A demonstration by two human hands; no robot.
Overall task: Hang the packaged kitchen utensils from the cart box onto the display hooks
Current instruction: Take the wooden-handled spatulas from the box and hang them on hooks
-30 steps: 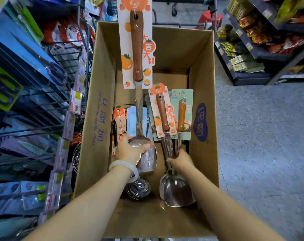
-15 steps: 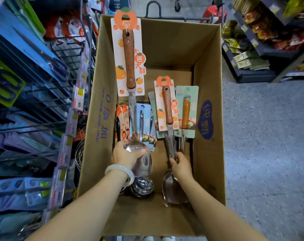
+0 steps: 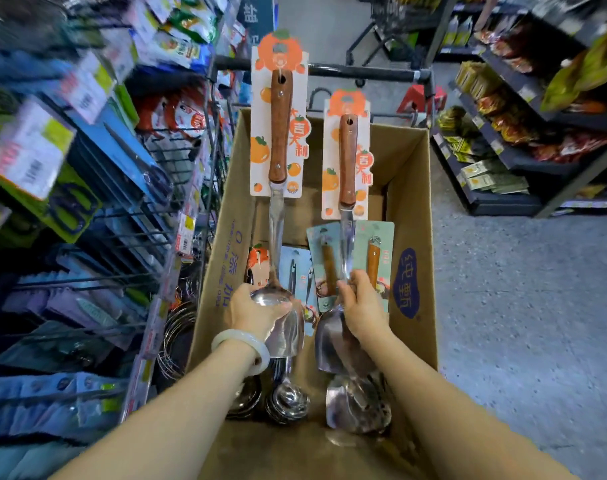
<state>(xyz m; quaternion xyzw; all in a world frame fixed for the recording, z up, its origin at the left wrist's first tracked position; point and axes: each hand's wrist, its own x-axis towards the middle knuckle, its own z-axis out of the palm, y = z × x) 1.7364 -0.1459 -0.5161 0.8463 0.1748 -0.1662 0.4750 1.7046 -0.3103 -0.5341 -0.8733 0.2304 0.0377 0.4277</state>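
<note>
Cardboard walls of the cart box (image 3: 411, 188) frame both hands, which each hold a packaged utensil upright with its wooden handle pointing up and away. The left hand (image 3: 257, 311), a pale bangle (image 3: 241, 344) on its wrist, grips the steel bowl end of the left spatula (image 3: 279, 140), thumb across the shiny metal and fingers curled round the far side. Its orange-and-white backing card (image 3: 260, 126) rises above the box's far edge. The right hand (image 3: 362, 306) wraps its fingers round the metal neck of the right spatula (image 3: 347, 161), just above the blade, fingers pressed together; the fingertips themselves are hidden behind the shaft. This one stands lower, its card overlapping the box's back wall. Between and behind the hands, more carded utensils (image 3: 373, 258) on pale green backing lean inside the box, and loose steel blades (image 3: 355, 407) lie on its floor near the wrists. Wire display hooks (image 3: 156, 216) with hanging goods line the left side
</note>
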